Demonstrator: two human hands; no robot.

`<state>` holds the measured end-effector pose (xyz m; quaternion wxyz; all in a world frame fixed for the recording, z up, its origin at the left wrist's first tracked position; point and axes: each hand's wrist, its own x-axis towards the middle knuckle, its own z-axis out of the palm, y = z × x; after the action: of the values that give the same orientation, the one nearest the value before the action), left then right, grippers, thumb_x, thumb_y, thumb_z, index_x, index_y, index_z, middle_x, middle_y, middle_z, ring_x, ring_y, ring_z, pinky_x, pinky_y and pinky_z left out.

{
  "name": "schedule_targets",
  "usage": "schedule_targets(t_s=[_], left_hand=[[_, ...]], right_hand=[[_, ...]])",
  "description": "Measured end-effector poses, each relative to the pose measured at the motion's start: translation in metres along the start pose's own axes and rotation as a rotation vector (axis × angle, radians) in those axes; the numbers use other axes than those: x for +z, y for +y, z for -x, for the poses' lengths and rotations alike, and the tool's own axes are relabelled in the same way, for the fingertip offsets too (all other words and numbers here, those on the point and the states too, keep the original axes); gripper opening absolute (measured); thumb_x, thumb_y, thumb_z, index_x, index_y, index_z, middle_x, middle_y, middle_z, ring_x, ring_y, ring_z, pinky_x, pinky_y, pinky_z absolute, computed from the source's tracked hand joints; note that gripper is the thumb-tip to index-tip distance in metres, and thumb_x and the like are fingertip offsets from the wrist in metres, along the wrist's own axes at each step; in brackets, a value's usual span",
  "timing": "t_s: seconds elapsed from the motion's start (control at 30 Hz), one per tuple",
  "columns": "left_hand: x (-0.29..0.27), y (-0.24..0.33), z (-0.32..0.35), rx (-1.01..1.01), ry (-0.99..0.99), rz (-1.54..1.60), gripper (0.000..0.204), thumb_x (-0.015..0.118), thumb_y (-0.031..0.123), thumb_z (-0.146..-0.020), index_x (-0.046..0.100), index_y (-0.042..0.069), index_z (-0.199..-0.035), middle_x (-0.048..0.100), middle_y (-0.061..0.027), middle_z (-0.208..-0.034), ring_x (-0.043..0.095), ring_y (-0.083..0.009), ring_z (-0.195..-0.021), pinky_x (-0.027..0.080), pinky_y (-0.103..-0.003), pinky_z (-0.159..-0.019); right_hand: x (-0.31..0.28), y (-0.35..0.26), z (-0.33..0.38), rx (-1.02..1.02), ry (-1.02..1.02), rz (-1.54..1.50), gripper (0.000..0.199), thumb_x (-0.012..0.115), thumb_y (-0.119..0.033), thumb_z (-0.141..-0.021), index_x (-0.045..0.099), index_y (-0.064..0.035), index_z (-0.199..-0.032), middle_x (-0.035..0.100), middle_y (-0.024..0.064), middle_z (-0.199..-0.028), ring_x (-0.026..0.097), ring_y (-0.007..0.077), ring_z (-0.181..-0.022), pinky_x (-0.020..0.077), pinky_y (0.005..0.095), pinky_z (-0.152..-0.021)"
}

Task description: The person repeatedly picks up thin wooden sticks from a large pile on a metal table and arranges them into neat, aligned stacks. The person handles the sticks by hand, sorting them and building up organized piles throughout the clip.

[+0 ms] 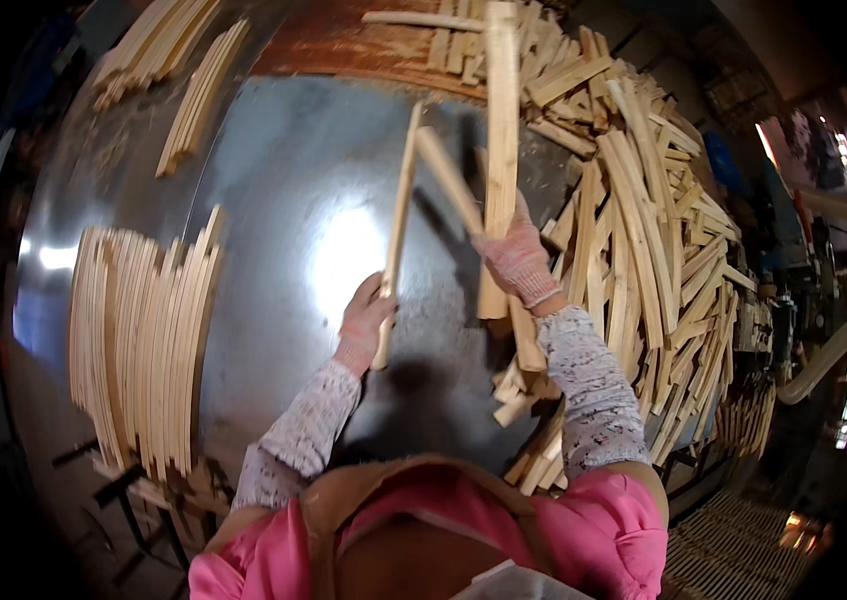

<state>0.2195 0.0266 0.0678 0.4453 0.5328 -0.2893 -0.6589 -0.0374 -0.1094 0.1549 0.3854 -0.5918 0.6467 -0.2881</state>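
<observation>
Dim workshop surroundings frame a broad grey metal table (284, 150), its top shining with reflected light near the middle. Along its right side sprawls a large heap of pale wooden pieces (634, 240), lying crossed at many angles and spilling toward the near edge. On the left, a row of slim strips (144, 350) lies side by side, their far ends uneven. At the far edge there is a reddish-brown surface (344, 45), and at the far left lie two smaller bundles of strips, one a wide stack (159, 45), the other a narrow batch (204, 100).

Both forearms wear patterned white sleeves (594, 385). The right hand (519, 258), in a pinkish glove, is clamped on a thick board (502, 120) that points away to the far side, beside the heap. A thinner stick (452, 185) slants from the same hand toward the far left; how the fingers hold it is hidden. The left hand (367, 322) is closed around a slender strip (402, 200), gripping it close to its near end, over the table's middle.
</observation>
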Motion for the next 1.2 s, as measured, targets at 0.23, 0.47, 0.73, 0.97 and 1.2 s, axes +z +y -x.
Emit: schedule_targets(t_s=[0.23,0.47,0.73,0.97,1.2], left_hand=[[-0.002,-0.018,0.041,-0.057,-0.045,0.423,0.039,0.069,0.016,-0.102,0.064,-0.005,-0.134,0.072,-0.0142,-0.122,0.075,-0.0262,-0.106,0.064,-0.038,-0.091],[-0.081,0.003,0.068,-0.067,0.215,0.007,0.036,0.076,0.019,-0.098,0.071,-0.007,-0.122,0.078,-0.014,-0.105,0.076,-0.0241,-0.089,0.062,-0.036,-0.079],[-0.096,0.029,0.085,0.175,0.102,-0.433,0.048,0.076,0.021,-0.094,0.063,-0.006,-0.132,0.076,-0.0171,-0.11,0.072,-0.027,-0.102,0.059,-0.039,-0.09],[-0.202,0.141,0.125,0.176,0.144,-0.923,0.051,0.075,0.021,-0.094,0.057,-0.005,-0.134,0.077,-0.0235,-0.107,0.077,-0.0357,-0.1,0.062,-0.045,-0.089],[-0.196,-0.034,0.145,0.166,0.321,-1.241,0.053,0.069,0.026,-0.094,0.063,0.003,-0.141,0.064,-0.0195,-0.132,0.062,-0.0378,-0.128,0.052,-0.046,-0.112]], right_hand=[[0.093,-0.031,0.087,0.258,-0.311,-0.764,0.029,0.079,-0.017,-0.091,0.071,0.0016,-0.111,0.073,0.0066,-0.087,0.069,0.0166,-0.076,0.0544,0.0314,-0.068],[0.103,0.003,0.156,0.111,-0.45,0.014,0.074,0.078,-0.029,-0.089,0.051,0.0024,-0.151,0.075,0.0233,-0.124,0.073,0.0341,-0.113,0.057,0.0403,-0.102],[0.164,-0.046,0.174,0.248,-0.22,-0.338,0.071,0.076,-0.027,-0.091,0.054,0.0007,-0.152,0.075,0.0237,-0.127,0.072,0.0324,-0.116,0.0557,0.0412,-0.104],[0.171,-0.015,0.255,0.13,-0.094,0.359,0.082,0.077,-0.021,-0.088,0.041,-0.0037,-0.159,0.067,0.0319,-0.132,0.068,0.0496,-0.121,0.0545,0.0523,-0.107],[0.259,0.004,0.288,0.231,0.024,0.423,0.066,0.081,-0.026,-0.086,0.057,-0.0008,-0.143,0.064,0.031,-0.128,0.063,0.0498,-0.124,0.0544,0.0521,-0.106]])
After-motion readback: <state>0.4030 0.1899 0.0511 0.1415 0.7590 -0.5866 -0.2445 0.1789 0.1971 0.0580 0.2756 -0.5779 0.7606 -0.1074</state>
